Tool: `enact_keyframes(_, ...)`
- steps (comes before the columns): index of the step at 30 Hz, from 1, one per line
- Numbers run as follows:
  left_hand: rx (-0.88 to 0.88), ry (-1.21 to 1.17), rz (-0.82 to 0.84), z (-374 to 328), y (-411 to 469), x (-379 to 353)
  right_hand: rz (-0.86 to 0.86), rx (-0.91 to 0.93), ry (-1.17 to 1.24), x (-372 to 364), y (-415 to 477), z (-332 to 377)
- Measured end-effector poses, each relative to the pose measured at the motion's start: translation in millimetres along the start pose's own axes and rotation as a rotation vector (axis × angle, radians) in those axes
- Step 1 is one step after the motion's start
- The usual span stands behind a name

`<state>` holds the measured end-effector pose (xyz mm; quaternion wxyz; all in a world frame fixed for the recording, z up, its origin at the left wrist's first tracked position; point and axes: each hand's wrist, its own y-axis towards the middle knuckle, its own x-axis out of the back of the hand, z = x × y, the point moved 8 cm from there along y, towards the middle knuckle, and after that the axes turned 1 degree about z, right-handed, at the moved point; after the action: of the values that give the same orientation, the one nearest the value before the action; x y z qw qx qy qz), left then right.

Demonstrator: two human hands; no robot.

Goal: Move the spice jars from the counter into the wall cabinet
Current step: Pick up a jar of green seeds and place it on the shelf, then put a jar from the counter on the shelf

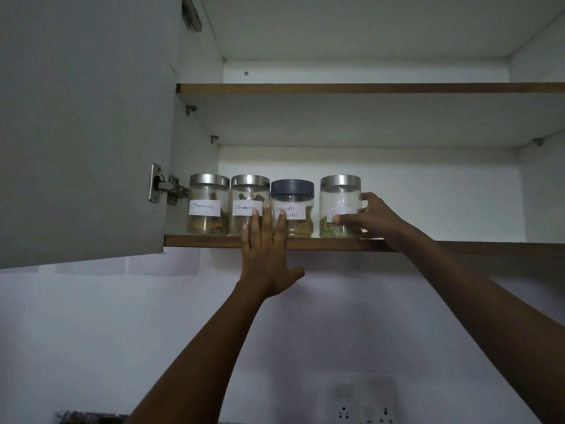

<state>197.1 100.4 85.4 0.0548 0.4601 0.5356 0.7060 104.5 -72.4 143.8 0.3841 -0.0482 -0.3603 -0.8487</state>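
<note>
Several glass spice jars stand in a row on the lower shelf of the open wall cabinet. From the left come a cinnamon jar with a steel lid, a second cinnamon jar, a coriander powder jar with a dark grey lid, and a steel-lidded jar of green flakes. My right hand grips the green-flake jar from its right side, thumb across the label. My left hand lies flat with straight fingers touching the fronts of the second cinnamon jar and the coriander jar.
The cabinet door hangs open at the left on a metal hinge. An upper shelf runs above the jars. Right of the jars the lower shelf is bare. A wall socket sits below on the white wall.
</note>
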Motion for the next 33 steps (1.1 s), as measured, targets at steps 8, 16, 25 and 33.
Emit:
enact_keyframes(8,-0.025,-0.019,0.027,0,0,-3,-0.013,-0.004,-0.103,-14,-2,3)
enact_keyframes(16,-0.107,-0.033,0.121,-3,-10,-2,-0.136,-0.006,-0.334,-16,-53,6)
enact_keyframes(25,-0.215,-0.457,0.113,-41,-156,-26,-0.039,-0.014,-0.443,-49,-199,-60)
enact_keyframes(33,-0.160,-0.792,0.519,-103,-303,-107,0.286,-0.372,-0.253,-63,-351,-211)
